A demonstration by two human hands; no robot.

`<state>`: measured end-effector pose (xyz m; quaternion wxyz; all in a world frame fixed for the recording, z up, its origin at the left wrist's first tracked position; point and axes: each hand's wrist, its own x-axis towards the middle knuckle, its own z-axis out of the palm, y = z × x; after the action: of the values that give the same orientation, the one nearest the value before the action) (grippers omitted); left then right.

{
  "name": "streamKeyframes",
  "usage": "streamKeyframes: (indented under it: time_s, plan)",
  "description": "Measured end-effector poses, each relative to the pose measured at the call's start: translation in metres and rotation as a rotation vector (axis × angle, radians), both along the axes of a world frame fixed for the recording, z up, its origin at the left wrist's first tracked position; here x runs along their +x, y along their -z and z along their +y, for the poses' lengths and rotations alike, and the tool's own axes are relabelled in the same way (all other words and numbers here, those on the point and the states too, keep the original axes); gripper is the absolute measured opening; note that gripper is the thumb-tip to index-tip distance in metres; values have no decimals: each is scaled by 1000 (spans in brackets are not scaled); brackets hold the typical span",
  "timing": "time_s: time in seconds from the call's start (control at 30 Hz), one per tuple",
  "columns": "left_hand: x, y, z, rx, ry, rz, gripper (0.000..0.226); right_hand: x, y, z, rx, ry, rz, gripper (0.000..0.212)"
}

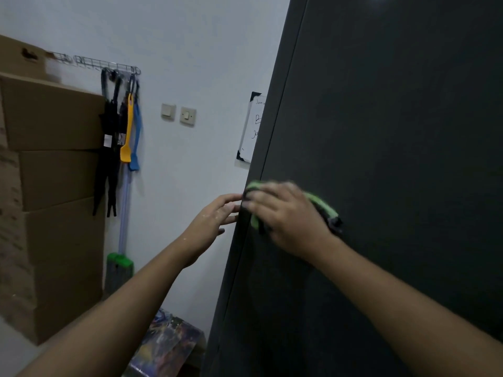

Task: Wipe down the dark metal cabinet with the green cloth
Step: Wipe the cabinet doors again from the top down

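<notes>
Right hand: your right hand (285,216) is lying on top of the green cloth (322,204) and pushing it flat against the cabinet (394,131). Your fingers are bending over the bunched cloth and holding it. The hand is looking blurry.
Green cloth: it is sitting under your right hand, on the front of the cabinet, close to the left edge. Bits of it are peeking out above and below your fingers and beside your wrist.
Left hand: your left hand (215,224) is holding nothing. Its fingers are stretching out straight, and the tips are touching the left edge of the cabinet.
Cabinet: it is standing tall and dark, filling the right side.
Wall: a wire rack (109,65) is holding a yellow tool (128,131), a blue tool (136,137) and some black ones. Two switches (177,114) and a whiteboard (251,129) are hanging nearby.
Left side: brown boxes (54,118) are piling up, and a mop (119,263) is leaning beside them.
</notes>
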<state>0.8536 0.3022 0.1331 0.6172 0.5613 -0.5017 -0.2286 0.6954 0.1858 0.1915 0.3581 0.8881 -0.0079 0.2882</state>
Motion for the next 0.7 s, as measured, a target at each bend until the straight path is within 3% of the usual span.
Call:
streamKeyframes:
  time_s: [0.13,0.27,0.37,0.47,0.53,0.6,0.7]
  plan:
    - [1,23,6,64,30,17,28,-33,92,-6,-63,68,301,44]
    - [-4,40,9,87,61,-13,36,-68,157,-14,-114,139,531,58]
    - [-4,45,11,104,60,-11,41,-74,150,-16,-101,65,396,57]
    - [-1,46,13,123,69,-4,42,-59,110,-9,34,-7,-25,45]
    - [-1,45,15,116,74,-2,41,-45,90,-2,113,35,-199,47]
    - [-2,44,16,110,76,8,41,-27,90,3,119,90,-200,52]
    - [-1,45,15,107,52,62,40,-4,116,12,70,164,15,60]
